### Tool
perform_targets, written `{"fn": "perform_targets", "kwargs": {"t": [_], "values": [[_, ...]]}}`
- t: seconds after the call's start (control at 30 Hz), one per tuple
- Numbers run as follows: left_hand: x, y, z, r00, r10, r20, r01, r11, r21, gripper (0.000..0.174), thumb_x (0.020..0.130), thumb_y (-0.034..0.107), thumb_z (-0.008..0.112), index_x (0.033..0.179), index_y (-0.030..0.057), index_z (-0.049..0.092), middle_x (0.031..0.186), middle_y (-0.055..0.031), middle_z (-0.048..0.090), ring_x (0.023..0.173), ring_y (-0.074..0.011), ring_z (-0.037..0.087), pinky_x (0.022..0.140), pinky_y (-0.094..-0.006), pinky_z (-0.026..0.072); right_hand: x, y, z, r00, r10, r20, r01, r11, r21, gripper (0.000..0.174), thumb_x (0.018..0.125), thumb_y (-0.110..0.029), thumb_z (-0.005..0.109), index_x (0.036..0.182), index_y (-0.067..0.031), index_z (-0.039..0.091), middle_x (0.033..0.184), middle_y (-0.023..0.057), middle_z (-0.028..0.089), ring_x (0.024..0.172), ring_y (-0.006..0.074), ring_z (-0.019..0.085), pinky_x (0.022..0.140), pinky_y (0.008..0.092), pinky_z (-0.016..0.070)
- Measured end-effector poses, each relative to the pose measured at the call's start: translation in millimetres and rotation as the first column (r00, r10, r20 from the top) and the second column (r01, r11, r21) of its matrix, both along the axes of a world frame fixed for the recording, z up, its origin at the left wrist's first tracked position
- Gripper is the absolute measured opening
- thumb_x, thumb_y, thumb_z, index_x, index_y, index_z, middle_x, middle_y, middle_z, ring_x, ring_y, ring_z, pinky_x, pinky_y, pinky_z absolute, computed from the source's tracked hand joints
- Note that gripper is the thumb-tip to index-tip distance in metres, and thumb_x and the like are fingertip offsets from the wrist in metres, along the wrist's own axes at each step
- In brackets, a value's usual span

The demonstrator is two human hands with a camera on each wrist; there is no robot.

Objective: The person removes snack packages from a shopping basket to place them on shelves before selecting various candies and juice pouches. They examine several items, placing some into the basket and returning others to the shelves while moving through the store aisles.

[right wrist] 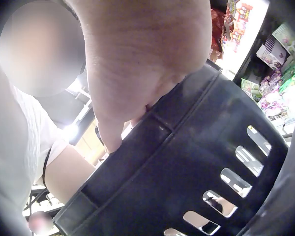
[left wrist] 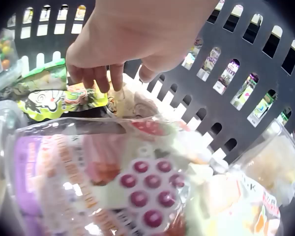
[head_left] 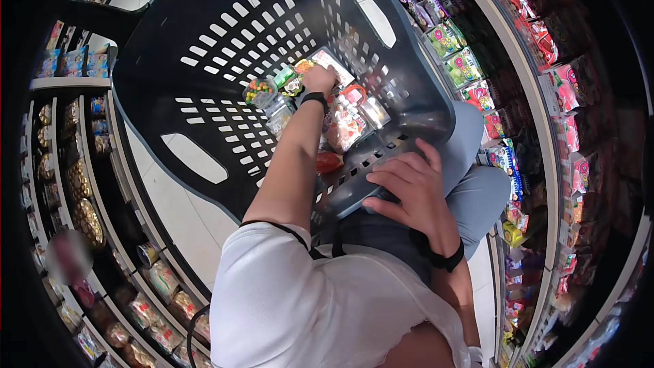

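Note:
A dark grey slotted shopping basket [head_left: 204, 61] holds several snack packets. My left hand [head_left: 320, 80] reaches deep into it. In the left wrist view the left hand [left wrist: 128, 81] has fingers and thumb curled down onto a pale snack packet [left wrist: 125, 101], beside a green cartoon packet [left wrist: 59, 96]. A clear bag of pink and purple sweets [left wrist: 113, 187] lies nearer the camera. A small tub of coloured candies [head_left: 260, 90] sits left of the hand. My right hand [head_left: 402, 180] grips the basket's near rim [right wrist: 201, 147], thumb hooked under the edge.
Shop shelves close in on both sides: gold-wrapped sweets [head_left: 85, 215] on the left, bright snack bags [head_left: 463, 68] on the right. Pale floor tiles [head_left: 184, 211] show below the basket. My knee in grey-blue trousers [head_left: 477, 191] is beside the basket's right edge.

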State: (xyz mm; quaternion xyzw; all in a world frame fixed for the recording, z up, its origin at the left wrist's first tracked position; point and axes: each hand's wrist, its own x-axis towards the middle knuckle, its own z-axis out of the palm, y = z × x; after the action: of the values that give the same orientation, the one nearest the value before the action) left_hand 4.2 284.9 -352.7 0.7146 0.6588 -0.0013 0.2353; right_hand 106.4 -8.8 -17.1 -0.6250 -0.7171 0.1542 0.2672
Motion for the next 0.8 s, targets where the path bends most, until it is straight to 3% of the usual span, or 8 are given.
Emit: {"fn": "perform_targets", "kwargs": {"t": [0.03, 0.1, 0.17, 0.27, 0.43, 0.57, 0.63, 0.8], "values": [[11.4, -4.1, 1.6, 0.997, 0.078, 0.006, -0.078, 0.997, -0.028, 0.052, 0.084, 0.047, 0.058, 0.099, -0.0004, 0.074, 0.107, -0.0264, 0.068, 0.100, -0.0369, 0.066, 0.102, -0.0481, 0.0395, 0.2, -0.4, -0.2, 1.000, -0.005, 0.006, 0.005, 1.000, 0.000, 0.031, 0.078, -0.044, 0.075, 0.092, -0.0166, 0.070, 0.091, -0.0035, 0.066, 0.093, 0.0157, 0.060, 0.109, 0.0473, 0.0318], [24.4, -3.6, -25.8, 1.000, 0.013, -0.028, -0.017, 0.991, -0.133, 0.049, 0.084, 0.047, 0.059, 0.098, 0.0027, 0.074, 0.113, -0.0240, 0.068, 0.103, -0.0341, 0.066, 0.100, -0.0492, 0.0411, 1.0, 0.2, -0.6, 1.000, -0.010, 0.006, 0.010, 1.000, 0.001, 0.031, 0.078, -0.044, 0.075, 0.092, -0.0166, 0.070, 0.091, -0.0034, 0.065, 0.093, 0.0157, 0.060, 0.109, 0.0473, 0.0318], [31.4, -6.7, -89.6, 0.971, -0.204, 0.124, 0.235, 0.905, -0.355, 0.046, 0.084, 0.044, 0.061, 0.102, 0.0030, 0.073, 0.123, -0.0207, 0.065, 0.114, -0.0324, 0.063, 0.101, -0.0485, 0.0410, 1.5, 0.2, -0.4, 1.000, -0.018, 0.006, 0.018, 1.000, 0.005, 0.031, 0.079, -0.044, 0.075, 0.092, -0.0167, 0.070, 0.091, -0.0033, 0.065, 0.094, 0.0158, 0.060, 0.109, 0.0473, 0.0318], [36.1, -54.2, -13.0, 0.992, 0.031, 0.126, -0.002, 0.974, -0.226, 0.054, 0.083, 0.046, 0.062, 0.114, 0.0020, 0.066, 0.113, -0.0196, 0.070, 0.107, -0.0334, 0.067, 0.098, -0.0454, 0.0448, 3.4, 0.1, -0.8, 1.000, -0.015, -0.024, 0.015, 1.000, 0.003, 0.031, 0.079, -0.045, 0.074, 0.092, -0.0170, 0.070, 0.091, -0.0035, 0.065, 0.094, 0.0157, 0.060, 0.109, 0.0473, 0.0316], [23.3, -51.0, 8.2, 0.988, -0.146, 0.052, 0.155, 0.915, -0.372, 0.064, 0.082, 0.046, 0.064, 0.124, -0.0019, 0.056, 0.110, -0.0188, 0.070, 0.100, -0.0338, 0.069, 0.093, -0.0435, 0.0480, 2.1, 1.1, -0.1, 1.000, -0.008, -0.026, 0.008, 1.000, 0.023, 0.031, 0.078, -0.044, 0.075, 0.092, -0.0178, 0.069, 0.092, -0.0045, 0.065, 0.095, 0.0154, 0.060, 0.109, 0.0467, 0.0315], [5.2, -66.2, 6.2, 0.965, -0.251, 0.080, 0.261, 0.951, -0.167, 0.053, 0.082, 0.044, 0.067, 0.112, 0.0011, 0.059, 0.110, -0.0207, 0.067, 0.104, -0.0365, 0.065, 0.089, -0.0432, 0.0503, 1.6, 1.4, -1.4, 0.999, -0.004, -0.033, 0.005, 0.999, 0.040, 0.030, 0.077, -0.043, 0.076, 0.092, -0.0183, 0.069, 0.093, -0.0050, 0.065, 0.095, 0.0154, 0.060, 0.109, 0.0465, 0.0318], [5.2, -79.6, 5.4, 0.939, -0.343, -0.017, 0.343, 0.936, 0.084, 0.050, 0.085, 0.042, 0.064, 0.114, 0.0014, 0.056, 0.110, -0.0196, 0.064, 0.102, -0.0376, 0.063, 0.087, -0.0457, 0.0500, 1.5, 0.5, -2.7, 1.000, -0.007, -0.027, 0.008, 0.999, 0.049, 0.030, 0.076, -0.043, 0.077, 0.091, -0.0188, 0.069, 0.093, -0.0050, 0.065, 0.095, 0.0157, 0.060, 0.109, 0.0465, 0.0324], [0.4, -82.7, 3.1, 0.928, -0.373, 0.024, 0.368, 0.923, 0.109, 0.051, 0.086, 0.046, 0.060, 0.108, 0.0000, 0.058, 0.106, -0.0181, 0.063, 0.101, -0.0348, 0.062, 0.087, -0.0473, 0.0482, 0.7, -0.2, -4.7, 0.999, -0.013, -0.032, 0.015, 0.998, 0.067, 0.030, 0.076, -0.043, 0.077, 0.091, -0.0184, 0.068, 0.093, -0.0047, 0.065, 0.095, 0.0163, 0.060, 0.109, 0.0467, 0.0324]]}}
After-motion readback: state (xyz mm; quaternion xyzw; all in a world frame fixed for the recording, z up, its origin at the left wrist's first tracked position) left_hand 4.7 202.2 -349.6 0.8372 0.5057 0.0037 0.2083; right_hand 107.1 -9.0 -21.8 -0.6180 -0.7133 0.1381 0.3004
